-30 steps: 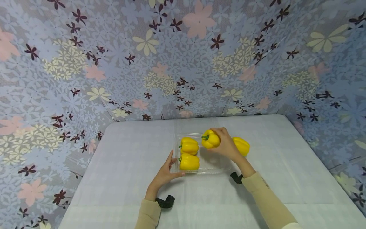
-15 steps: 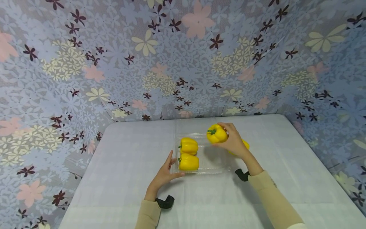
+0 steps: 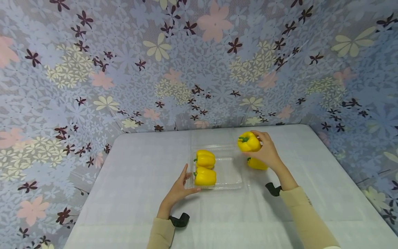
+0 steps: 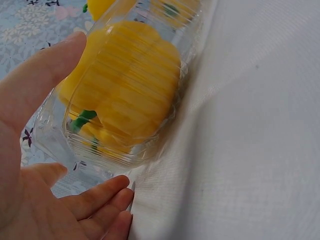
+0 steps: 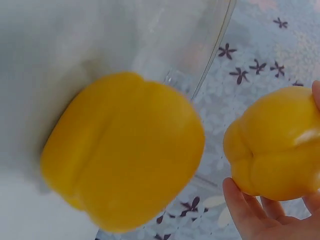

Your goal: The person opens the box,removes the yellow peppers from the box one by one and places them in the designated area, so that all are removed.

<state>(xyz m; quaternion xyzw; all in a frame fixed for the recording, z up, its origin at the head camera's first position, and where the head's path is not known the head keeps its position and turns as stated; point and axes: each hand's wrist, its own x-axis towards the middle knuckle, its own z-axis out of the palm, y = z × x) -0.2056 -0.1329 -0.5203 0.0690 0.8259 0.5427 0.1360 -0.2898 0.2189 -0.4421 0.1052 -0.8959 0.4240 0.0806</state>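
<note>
white tabletop: right fingers round a yellow pepper, farther right than before; left fingers spread

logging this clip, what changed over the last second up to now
The right hand, gripping the held pepper throughout, moved right and slightly up in the head view, from over the clear container toward its right end. Nothing was let go. The left hand stayed at the container's left end; the far pepper and near pepper stayed inside.
</note>
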